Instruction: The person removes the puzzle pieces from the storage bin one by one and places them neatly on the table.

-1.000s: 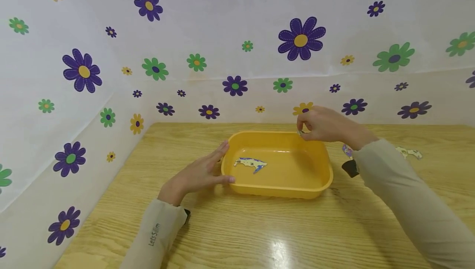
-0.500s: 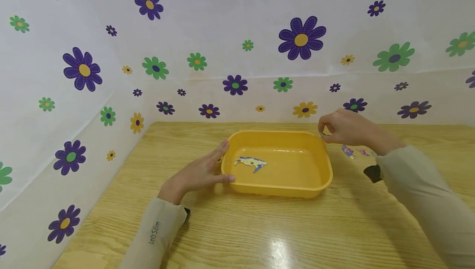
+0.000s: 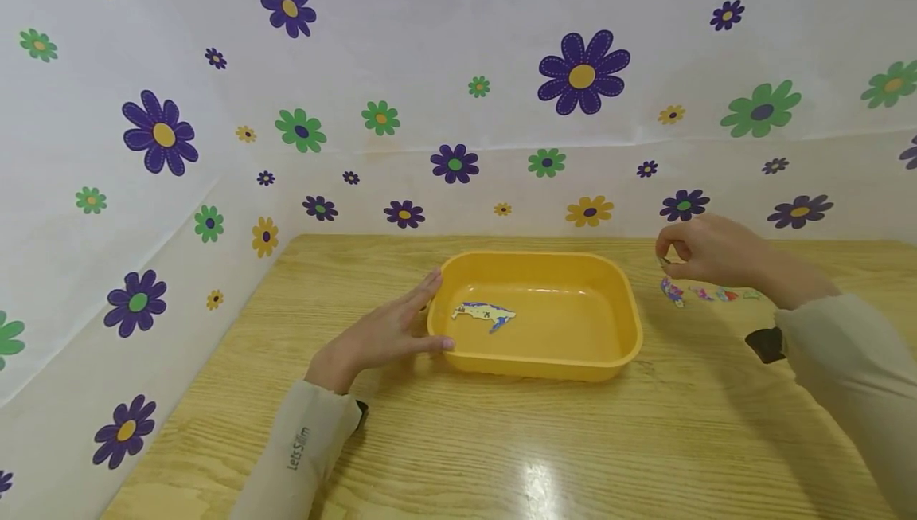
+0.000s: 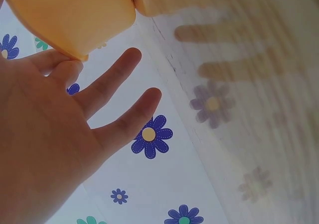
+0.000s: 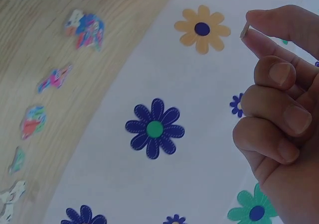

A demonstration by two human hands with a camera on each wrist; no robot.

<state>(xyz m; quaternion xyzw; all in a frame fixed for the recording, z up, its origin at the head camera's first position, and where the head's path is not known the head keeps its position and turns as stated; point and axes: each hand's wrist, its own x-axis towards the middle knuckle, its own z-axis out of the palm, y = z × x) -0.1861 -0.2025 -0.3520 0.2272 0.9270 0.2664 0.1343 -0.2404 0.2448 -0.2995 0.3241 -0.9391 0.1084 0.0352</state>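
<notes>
My left hand [image 3: 380, 341] rests at the left end of a yellow plastic tray [image 3: 544, 366]. Its thumb lies over the front rim and the fingers reach along the left side; the left wrist view has two fingers straight and spread apart from the tray [image 4: 75, 15]. Inside the tray lies a flat, irregular cream piece [image 3: 478, 311] with blue patches. My right hand [image 3: 716, 249] is raised beyond the tray's right side, pinching a small thin flat piece [image 5: 244, 31] between thumb and forefinger. Only its narrow edge shows, and the other fingers are curled in.
Right of the tray, several flat coloured cutouts lie in a row on the wooden table [image 3: 444, 440]: a purple-blue one [image 5: 89, 30], a pink one [image 5: 55, 78], a red-and-teal one [image 5: 33, 121] and others. White flower-printed sheeting [image 3: 458, 42] stands behind and at left.
My right hand has moved right from the tray's far right corner to above the cutouts, still pinching the small flat piece. The left hand and tray have stayed in place.
</notes>
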